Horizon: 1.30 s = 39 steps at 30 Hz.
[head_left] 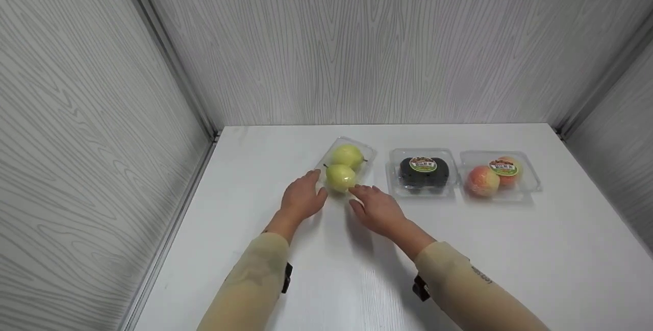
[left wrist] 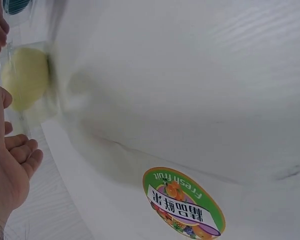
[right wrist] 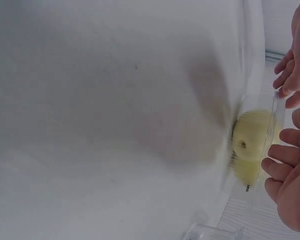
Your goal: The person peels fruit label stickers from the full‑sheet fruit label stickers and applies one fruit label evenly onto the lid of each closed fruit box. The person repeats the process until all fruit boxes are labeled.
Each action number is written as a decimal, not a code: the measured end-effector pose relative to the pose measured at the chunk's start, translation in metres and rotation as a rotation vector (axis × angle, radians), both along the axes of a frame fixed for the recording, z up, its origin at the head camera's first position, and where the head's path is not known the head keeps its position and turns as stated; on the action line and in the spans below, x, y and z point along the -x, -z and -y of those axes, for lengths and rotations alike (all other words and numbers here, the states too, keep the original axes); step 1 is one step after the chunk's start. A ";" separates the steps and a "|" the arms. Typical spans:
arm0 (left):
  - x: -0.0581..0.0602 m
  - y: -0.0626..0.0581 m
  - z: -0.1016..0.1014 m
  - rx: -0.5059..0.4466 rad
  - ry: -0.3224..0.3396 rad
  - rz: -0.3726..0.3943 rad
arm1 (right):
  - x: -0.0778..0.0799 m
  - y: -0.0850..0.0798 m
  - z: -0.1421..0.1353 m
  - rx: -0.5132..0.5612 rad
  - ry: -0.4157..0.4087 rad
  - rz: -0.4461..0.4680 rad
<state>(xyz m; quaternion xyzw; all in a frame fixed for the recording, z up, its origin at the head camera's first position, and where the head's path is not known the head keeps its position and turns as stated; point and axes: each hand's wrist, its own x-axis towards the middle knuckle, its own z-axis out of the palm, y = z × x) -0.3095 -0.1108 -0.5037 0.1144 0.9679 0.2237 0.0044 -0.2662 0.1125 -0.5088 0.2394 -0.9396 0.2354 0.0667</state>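
Two yellow-green pears (head_left: 340,178) sit in a clear plastic box (head_left: 343,139) that lies angled on the white table. My left hand (head_left: 302,196) is at the box's near left side, fingers relaxed along it. At the near right corner, my right hand (head_left: 378,208) has its loosely bent fingertips touching or almost touching the box edge. In the right wrist view the box rim (right wrist: 272,135) runs beside the fingers, with a pear (right wrist: 251,131) behind the clear wall. An oval "Fresh fruit" sticker (left wrist: 184,202) shows on the white surface in the left wrist view.
Right of the pears stands a clear box (head_left: 395,191) with dark fruit and an oval label. Beside it is another clear box (head_left: 530,183) with two red-yellow peaches and a similar label. Grey wood-grain panels (head_left: 331,45) border the table at the back and sides.
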 end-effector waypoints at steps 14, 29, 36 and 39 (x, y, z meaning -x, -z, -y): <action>-0.004 -0.001 0.010 -0.047 -0.016 0.011 | -0.024 0.006 0.014 0.029 -0.091 -0.008; -0.018 -0.004 0.015 -0.026 0.038 -0.072 | 0.001 -0.013 -0.013 0.112 0.011 -0.093; -0.026 0.000 0.008 0.071 0.035 -0.178 | 0.038 -0.026 -0.043 -0.023 0.090 0.044; -0.028 0.003 0.003 0.128 0.017 -0.187 | 0.050 -0.028 -0.048 -0.094 0.088 0.083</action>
